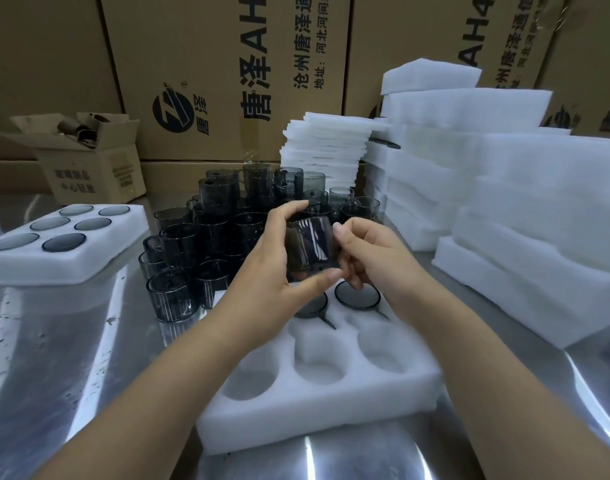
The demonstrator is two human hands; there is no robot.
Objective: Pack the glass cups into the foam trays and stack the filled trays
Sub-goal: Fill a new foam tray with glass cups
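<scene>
Left hand (275,271) and right hand (376,258) both clamp one cup (308,247) over the tray (296,414), likely lining it up; pockets (357,294) at twelve o'clock are filled, nearer ones wait.

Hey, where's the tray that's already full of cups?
In the head view the filled foam tray sits at the left, beside the loose glass cups and before the small open box.

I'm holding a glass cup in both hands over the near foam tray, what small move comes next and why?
Probably lower the glass cup into an empty pocket of the near foam tray. The left hand and right hand hold it above that tray, which holds only two packed cups at its far end.
</scene>
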